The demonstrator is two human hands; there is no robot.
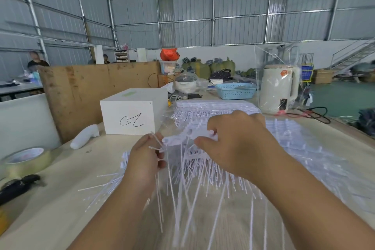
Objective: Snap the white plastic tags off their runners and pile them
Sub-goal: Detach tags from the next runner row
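My right hand [233, 144] grips a white runner of plastic tags [182, 138] by its top edge, lifted above the wooden table [60, 199]; the thin tag strands hang down from it. My left hand [145, 160] pinches a few loose white tags [157, 145] at the runner's left end, their tips sticking up past my fingers. A spread pile of loose tags [105, 184] lies on the table under and left of my left hand. More runner sheets [215, 107] are stacked behind and to the right of my right hand.
A white box [129, 115] with a black scrawl stands behind the hands, a white plastic bottle [85, 138] beside it. A tape roll [26, 158] and black tool [18, 186] lie at left. A wrapped kettle [278, 87] and blue basket [235, 90] stand at the back right.
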